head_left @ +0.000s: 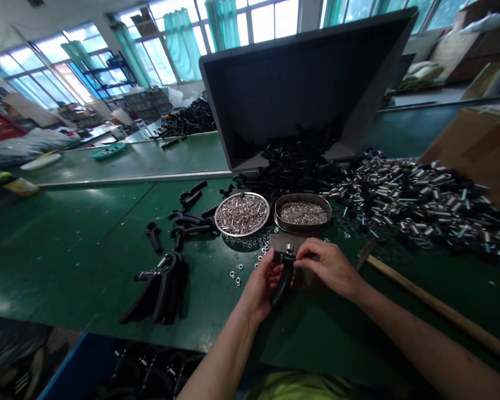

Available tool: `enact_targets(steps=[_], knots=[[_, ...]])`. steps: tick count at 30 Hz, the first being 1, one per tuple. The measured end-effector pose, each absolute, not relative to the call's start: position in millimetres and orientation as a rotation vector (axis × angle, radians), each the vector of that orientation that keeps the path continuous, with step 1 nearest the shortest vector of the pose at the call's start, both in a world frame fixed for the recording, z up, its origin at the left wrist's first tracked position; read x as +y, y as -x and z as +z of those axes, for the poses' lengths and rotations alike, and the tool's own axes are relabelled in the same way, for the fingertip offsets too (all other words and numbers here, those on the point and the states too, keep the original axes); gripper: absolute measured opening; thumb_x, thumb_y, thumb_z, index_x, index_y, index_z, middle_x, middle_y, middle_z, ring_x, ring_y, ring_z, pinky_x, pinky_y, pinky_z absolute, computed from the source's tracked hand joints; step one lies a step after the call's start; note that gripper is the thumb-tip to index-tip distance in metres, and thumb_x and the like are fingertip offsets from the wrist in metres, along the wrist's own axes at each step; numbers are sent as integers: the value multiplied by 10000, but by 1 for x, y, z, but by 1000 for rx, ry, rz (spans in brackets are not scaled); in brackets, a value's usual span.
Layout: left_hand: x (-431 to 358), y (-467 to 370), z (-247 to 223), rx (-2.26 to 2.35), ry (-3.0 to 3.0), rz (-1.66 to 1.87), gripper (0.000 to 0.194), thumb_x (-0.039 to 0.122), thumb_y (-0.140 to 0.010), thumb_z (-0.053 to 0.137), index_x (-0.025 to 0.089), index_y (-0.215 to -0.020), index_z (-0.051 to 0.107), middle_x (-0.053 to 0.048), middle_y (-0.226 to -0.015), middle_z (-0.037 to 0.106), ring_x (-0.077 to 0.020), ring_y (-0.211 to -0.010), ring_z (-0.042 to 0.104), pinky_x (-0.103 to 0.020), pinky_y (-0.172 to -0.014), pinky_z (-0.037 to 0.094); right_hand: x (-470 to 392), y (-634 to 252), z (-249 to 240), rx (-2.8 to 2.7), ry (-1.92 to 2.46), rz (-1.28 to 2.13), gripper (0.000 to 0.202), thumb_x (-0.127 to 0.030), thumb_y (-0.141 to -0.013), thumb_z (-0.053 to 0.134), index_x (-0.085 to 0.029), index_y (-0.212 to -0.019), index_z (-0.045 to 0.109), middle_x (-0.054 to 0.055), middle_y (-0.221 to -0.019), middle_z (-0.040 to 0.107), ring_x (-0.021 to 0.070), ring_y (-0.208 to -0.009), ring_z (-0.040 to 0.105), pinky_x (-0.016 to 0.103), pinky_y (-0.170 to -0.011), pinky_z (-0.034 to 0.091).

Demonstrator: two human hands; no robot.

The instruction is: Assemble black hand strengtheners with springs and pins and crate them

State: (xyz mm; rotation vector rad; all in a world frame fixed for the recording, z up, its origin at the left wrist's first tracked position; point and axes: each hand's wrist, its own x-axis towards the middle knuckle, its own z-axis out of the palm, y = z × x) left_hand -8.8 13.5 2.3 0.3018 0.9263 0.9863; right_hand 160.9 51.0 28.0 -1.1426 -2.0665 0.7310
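Observation:
My left hand point(263, 286) is wrapped round a curved black plastic part point(284, 282) above a flat metal plate point(306, 282). A silvery cylindrical piece point(289, 248) sticks up from the top of that part. My right hand point(327, 265) pinches at the part's right side, with thumb and forefinger together; anything between those fingertips is too small to name. Just beyond my hands are a round dish point(242, 214) of small metal pins and an oval tin point(303, 213) of small metal pieces. Loose metal nuts point(238, 276) lie left of the plate.
A big grey bin point(308, 83) lies tipped behind a black parts pile. Metal fittings point(425, 205) are heaped at right, near a cardboard box point(475, 150). A wooden-handled hammer point(437, 305) lies right of my hands. Assembled black clamps point(162, 286) stand at left.

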Motion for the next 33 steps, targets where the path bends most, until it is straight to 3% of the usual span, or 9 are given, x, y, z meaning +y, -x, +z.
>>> enact_targets(steps=[3,7,9,12,17,21,24,28,33], knots=[[18,14,5,949,-606,963,460,527,-700,668,125,-923,656,-60,-804,677,-167,-720,633,-282,-717,493,60,-171,25,-2246,1053,625,39,-223,-813,609,-188,-824,597,12,-782,627,139,-718,574,242,-627,421],[30,19,11,1038,-1280,840,517,431,-687,710,157,-1118,628,-81,-1069,670,-242,-999,599,-369,-923,430,74,-185,10,-2610,815,-72,129,-223,-891,501,-180,-845,614,39,-772,630,147,-702,536,263,-597,341],[33,18,10,1159,-1664,765,585,451,-675,720,173,-1175,595,-94,-1134,644,-261,-1050,571,-396,-945,416,78,-188,-1,-2678,685,-363,221,-188,-912,438,-183,-781,616,29,-687,610,141,-623,490,283,-565,290],[29,13,2,1292,-2141,646,644,493,-677,711,159,-1205,554,-113,-1126,631,-274,-1054,552,-415,-933,421,79,-191,-15,-2701,603,-481,258,-155,-917,404,-183,-780,620,21,-641,593,139,-585,456,295,-558,268],[16,7,-12,1396,-2361,568,633,463,-691,712,155,-1204,505,-97,-1075,623,-265,-1011,538,-415,-910,430,64,-210,-12,-2688,919,-331,202,-192,-919,425,-185,-895,626,47,-785,640,164,-722,543,288,-622,357],[14,5,-11,1543,-2205,592,576,470,-615,768,180,-1068,562,-73,-1017,613,-249,-971,537,-378,-844,456,33,-267,-12,-2400,1522,-269,246,-359,-890,470,-196,-1037,581,117,-981,630,264,-895,569,363,-709,434],[16,3,-7,1591,-2167,566,568,473,-572,789,192,-1021,583,-64,-1011,597,-248,-968,536,-375,-832,454,8,-317,-26,-2213,1885,-193,276,-491,-828,519,-230,-886,586,151,-812,617,298,-742,585,406,-607,441],[17,2,-4,1624,-2149,538,573,486,-557,789,206,-1016,590,-56,-1025,582,-245,-973,540,-371,-835,445,-6,-330,-29,-1940,2110,70,253,-470,-839,474,-246,-757,557,138,-710,626,279,-599,608,386,-482,423],[17,2,-3,1640,-2145,505,581,490,-552,789,200,-1016,595,-60,-1026,581,-245,-967,543,-363,-823,446,-5,-260,20,-1795,1761,554,360,-425,-922,301,-242,-1117,541,63,-767,679,206,-613,651,309,-512,503]])
